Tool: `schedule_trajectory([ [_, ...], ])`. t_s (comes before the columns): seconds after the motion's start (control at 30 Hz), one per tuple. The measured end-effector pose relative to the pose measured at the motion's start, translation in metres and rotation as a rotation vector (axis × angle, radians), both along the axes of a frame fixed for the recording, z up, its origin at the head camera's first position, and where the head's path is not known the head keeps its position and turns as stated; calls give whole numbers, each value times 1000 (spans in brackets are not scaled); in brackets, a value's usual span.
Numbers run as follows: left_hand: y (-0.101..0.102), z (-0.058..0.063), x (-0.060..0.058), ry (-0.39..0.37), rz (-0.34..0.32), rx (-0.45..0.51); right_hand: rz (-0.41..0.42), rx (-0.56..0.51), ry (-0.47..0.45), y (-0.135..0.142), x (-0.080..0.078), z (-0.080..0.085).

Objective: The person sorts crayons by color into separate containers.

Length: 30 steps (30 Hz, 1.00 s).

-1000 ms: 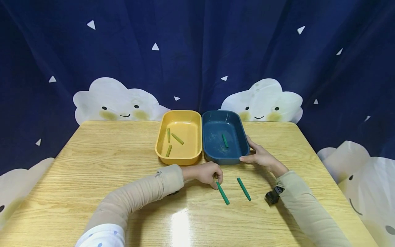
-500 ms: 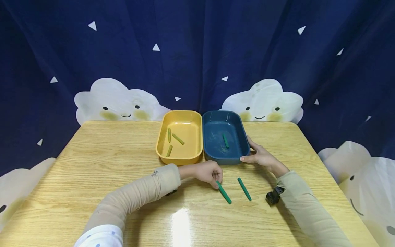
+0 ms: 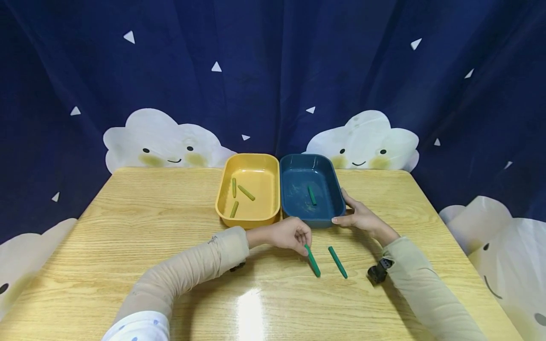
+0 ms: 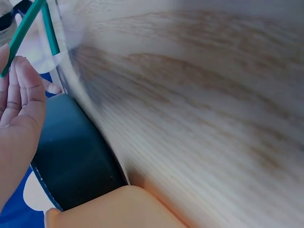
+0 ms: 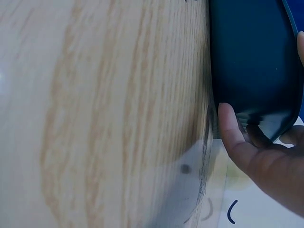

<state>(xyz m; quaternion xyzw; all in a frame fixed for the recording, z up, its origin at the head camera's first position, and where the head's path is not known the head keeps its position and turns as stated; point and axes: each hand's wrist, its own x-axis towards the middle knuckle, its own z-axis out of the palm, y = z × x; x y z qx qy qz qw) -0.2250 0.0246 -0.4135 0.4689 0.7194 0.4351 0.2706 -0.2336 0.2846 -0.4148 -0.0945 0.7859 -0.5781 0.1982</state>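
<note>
Between thumb and fingertips, my left hand [image 3: 286,235] pinches one end of a green crayon [image 3: 313,263] in front of the blue bin. The left wrist view shows that crayon [image 4: 23,32] slanting up from the fingers. A second green crayon [image 3: 338,262] lies on the table just to the right. My right hand [image 3: 361,218] holds the near right corner of the blue bin [image 3: 315,222], thumb on the front wall and fingers along the side. In the right wrist view some of its fingers are partly hidden. One green crayon [image 3: 312,195] lies inside this bin.
Against the blue bin's left side stands a yellow bin [image 3: 247,221] with several olive-yellow crayons [image 3: 246,192] in it. Both bins sit at the back of the wooden table [image 3: 162,208], before a dark blue curtain [image 3: 256,71] with clouds.
My left hand has shifted slightly right and towards the blue bin, carrying the pinched crayon along, which now stands a little steeper. The right hand stays on the bin's corner.
</note>
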Motion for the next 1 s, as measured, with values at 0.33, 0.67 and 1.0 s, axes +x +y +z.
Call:
schedule_trajectory([
  [0.33,-6,16,0,9,0,30,4,2,3,-1,1,0],
  [0.67,-9,31,-6,27,43,94,1,-23,-2,-1,1,-1],
  [1.0,-12,57,-21,61,80,137,4,-29,-4,0,1,-1],
])
